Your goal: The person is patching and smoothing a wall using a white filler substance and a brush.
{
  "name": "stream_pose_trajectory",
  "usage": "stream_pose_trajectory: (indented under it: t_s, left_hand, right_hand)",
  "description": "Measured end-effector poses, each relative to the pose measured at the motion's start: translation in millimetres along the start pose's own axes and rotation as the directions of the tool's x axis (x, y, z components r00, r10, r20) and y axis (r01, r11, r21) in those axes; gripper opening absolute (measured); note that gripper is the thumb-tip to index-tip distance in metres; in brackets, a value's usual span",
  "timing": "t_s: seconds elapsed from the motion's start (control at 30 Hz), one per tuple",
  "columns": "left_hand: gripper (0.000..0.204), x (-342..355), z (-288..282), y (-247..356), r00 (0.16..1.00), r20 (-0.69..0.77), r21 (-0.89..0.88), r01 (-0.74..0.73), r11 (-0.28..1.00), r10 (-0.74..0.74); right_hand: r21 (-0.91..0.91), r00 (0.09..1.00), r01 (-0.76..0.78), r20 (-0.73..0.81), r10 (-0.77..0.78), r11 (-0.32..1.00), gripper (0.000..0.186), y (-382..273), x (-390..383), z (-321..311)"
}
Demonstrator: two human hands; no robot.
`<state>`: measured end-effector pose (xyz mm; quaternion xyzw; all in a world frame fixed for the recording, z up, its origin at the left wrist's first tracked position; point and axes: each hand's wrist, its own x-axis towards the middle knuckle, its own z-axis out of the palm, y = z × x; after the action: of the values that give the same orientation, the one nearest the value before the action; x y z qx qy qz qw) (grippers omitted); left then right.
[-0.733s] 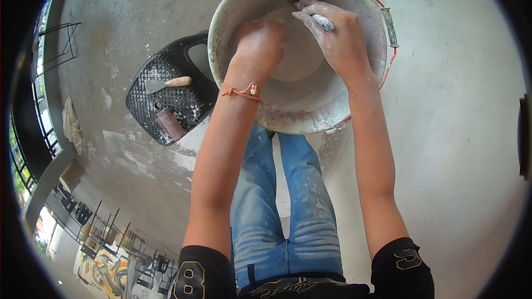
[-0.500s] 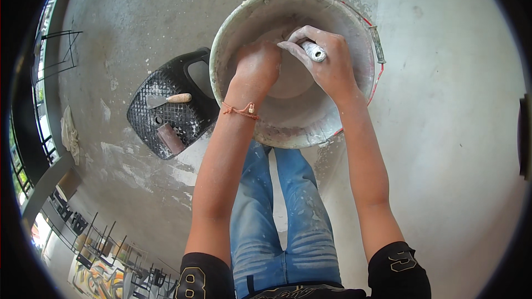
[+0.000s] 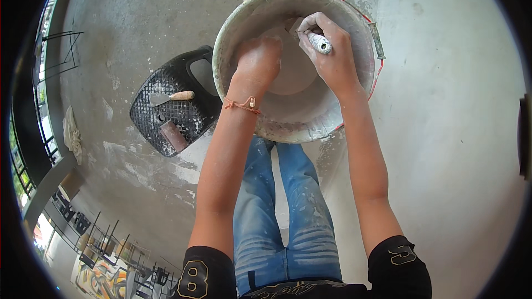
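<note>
White-smeared scraper [image 3: 319, 42] with a rounded handle and a flat blade is the main thing on my feed, and it's sitting in the person's right hand [image 3: 335, 50]. That grip is narrow, thumb and fingers closed round the handle. From where I'm watching, the butt end with its little hole sticks out of the curl of the fingers toward me, and the blade pokes past the fingertips on the far side, only partly visible. All of it is within the rim of a wide, round, pale bucket [image 3: 302, 133] crusted with whitish residue, with a red wire handle [image 3: 379, 75] hanging at the right

The left hand [image 3: 260, 58] is in there too, back up and curled, left of the scraper and well apart from it. Its fingers are tucked out of my sight, so I honestly can't tell if it's holding anything. An orange cord bracelet [image 3: 241, 105] is on that wrist

Left of the bucket I've got a textured black plastic slab [image 3: 199, 108] on the grey floor [image 3: 443, 105], with a wooden-handled trowel [image 3: 182, 96] and a dusty reddish-brown cylinder [image 3: 174, 136] lying on it
</note>
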<state>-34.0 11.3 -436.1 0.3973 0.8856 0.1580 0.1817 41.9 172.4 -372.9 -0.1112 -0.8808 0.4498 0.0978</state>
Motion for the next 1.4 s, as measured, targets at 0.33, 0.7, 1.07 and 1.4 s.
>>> stream_pose_trajectory:
  t_s: [0.33, 0.7, 1.07, 1.4]
  left_hand:
    - [0.011, -3, -2, 3, 0.999, 0.011, 0.01, 0.046, 0.999, -0.046]
    - [0.011, -6, -2, 2, 1.0, 0.022, -0.052, 0.008, 0.999, -0.007]
    - [0.014, 2, -8, 2, 0.974, 0.207, -0.009, 0.098, 0.995, -0.094]
    - [0.016, -5, 1, -9, 0.99, 0.118, 0.004, 0.074, 0.997, -0.074]
  right_hand:
    - [0.069, 0.988, 0.041, -0.154, -0.03, 0.997, 0.018, -7, -2, 14]
    - [-0.372, 0.967, 0.246, 0.029, -0.254, 0.895, 0.012, -6, -2, 14]
    - [-0.522, 0.962, 0.274, 0.152, -0.228, 0.808, 0.014, -6, -3, 20]
    - [-0.591, 0.951, 0.267, 0.291, -0.108, 0.761, 0.02, 2, -4, 28]
